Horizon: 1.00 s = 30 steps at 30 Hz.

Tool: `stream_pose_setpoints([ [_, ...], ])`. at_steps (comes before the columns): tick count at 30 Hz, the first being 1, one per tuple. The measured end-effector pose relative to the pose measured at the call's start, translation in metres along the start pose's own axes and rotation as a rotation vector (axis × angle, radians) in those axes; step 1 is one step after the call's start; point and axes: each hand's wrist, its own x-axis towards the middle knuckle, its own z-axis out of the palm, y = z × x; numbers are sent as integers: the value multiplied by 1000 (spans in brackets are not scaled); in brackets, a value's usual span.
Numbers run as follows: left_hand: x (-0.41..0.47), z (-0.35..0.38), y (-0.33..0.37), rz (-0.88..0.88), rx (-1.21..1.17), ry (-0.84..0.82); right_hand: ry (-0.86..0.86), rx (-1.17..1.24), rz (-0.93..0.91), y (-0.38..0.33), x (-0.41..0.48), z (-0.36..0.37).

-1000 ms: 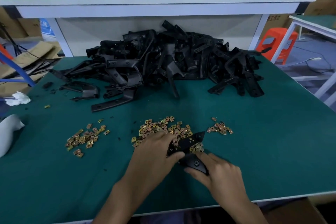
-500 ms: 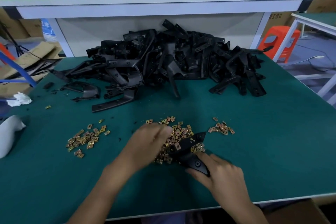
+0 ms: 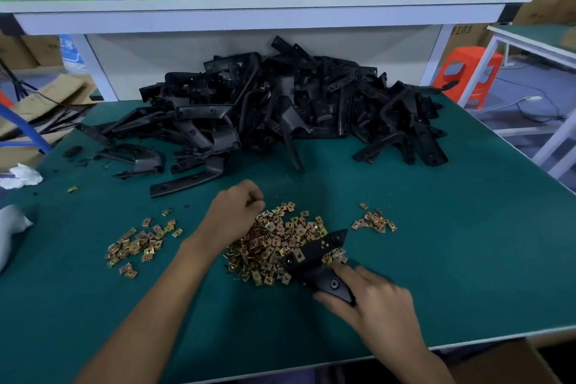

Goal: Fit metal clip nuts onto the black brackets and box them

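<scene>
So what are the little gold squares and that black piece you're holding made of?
The clip nuts: apparently thin metal, yellowish plating; they glint. The bracket in the right hand: probably moulded plastic, matte black, with smooth curved contours; coated metal is possible.

clip-nut heap (image 3: 274,246): loose brass-coloured square nuts, mid-table | black bracket (image 3: 314,256): angled across heap's right edge, tip pointing away | bracket pile (image 3: 280,109): tangled, behind heap | left scatter (image 3: 140,241), right scatter (image 3: 374,223): smaller nut patches flanking heap
</scene>
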Motion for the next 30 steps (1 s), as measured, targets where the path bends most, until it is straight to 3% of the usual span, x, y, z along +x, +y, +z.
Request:
stream_pose_setpoints([
  [4,-31,7,36,46,-463,-131,14,4,-7,0,0,1],
  [7,-49,20,55,27,-595,-206,4,13,-6,1,-2,1],
  [20,-55,28,62,4,-546,-216,-17,15,-10,1,-2,-1],
  [30,-55,15,64,116,-271,-226,-35,5,-32,2,-3,1],
])
